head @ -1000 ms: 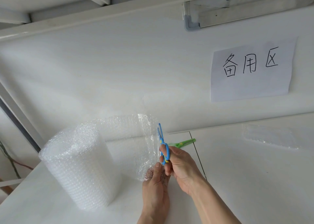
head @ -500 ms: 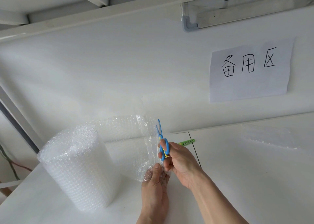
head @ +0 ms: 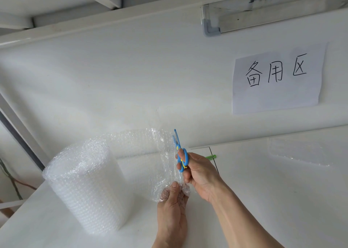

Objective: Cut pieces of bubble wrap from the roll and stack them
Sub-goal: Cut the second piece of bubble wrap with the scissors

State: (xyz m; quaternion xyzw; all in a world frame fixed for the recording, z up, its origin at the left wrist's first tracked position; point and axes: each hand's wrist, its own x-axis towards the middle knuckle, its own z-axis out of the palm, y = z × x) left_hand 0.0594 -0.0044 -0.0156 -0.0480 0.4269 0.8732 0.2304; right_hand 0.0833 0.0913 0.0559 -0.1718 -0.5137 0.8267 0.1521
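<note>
A fat roll of clear bubble wrap (head: 84,187) stands upright on the white table at the left. A loose sheet (head: 150,153) runs from its top to the right and hangs down. My left hand (head: 172,210) pinches the sheet's lower corner between thumb and fingers. My right hand (head: 199,174) holds small blue scissors (head: 179,153) with yellow trim, blades pointing up and slightly apart along the sheet's right edge. Cut pieces of bubble wrap (head: 297,151) lie flat on the table at the far right.
A green object (head: 211,157) lies on the table just behind my right hand. A paper sign (head: 276,78) with handwritten characters is taped to the white back wall. A seam (head: 213,159) divides two table tops. Cables hang off the table's left edge.
My right hand has carried the scissors upward along the sheet's edge, and the blades now sit higher. My left hand keeps its pinch on the lower corner.
</note>
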